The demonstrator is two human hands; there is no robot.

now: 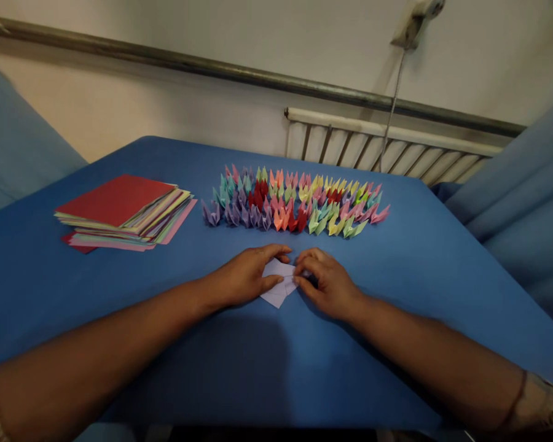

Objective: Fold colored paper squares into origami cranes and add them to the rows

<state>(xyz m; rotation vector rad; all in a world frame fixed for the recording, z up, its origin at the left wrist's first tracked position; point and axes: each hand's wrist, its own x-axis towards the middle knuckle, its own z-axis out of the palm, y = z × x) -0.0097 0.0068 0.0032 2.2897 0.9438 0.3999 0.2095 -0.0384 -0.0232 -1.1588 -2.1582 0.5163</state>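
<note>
A pale lilac sheet of origami paper [276, 296], partly folded and creased, lies on the blue table near its middle. My left hand [246, 276] rests at the paper's left side, thumb on top and fingers curved along the far edge, gripping it. At the right edge, my right hand [325, 282] pinches a flap of the same paper between thumb and fingers. Parts of the sheet are hidden under both hands. Just beyond the hands stand rows of folded paper cranes [281, 218] in many colours.
A thick stack of coloured paper [120, 202], red on top, sits at the left of the blue table [175, 368]. Behind the table are a wall pipe [212, 67] and a radiator [350, 138] with a hanging cord. Blue curtains [529, 196] flank both sides.
</note>
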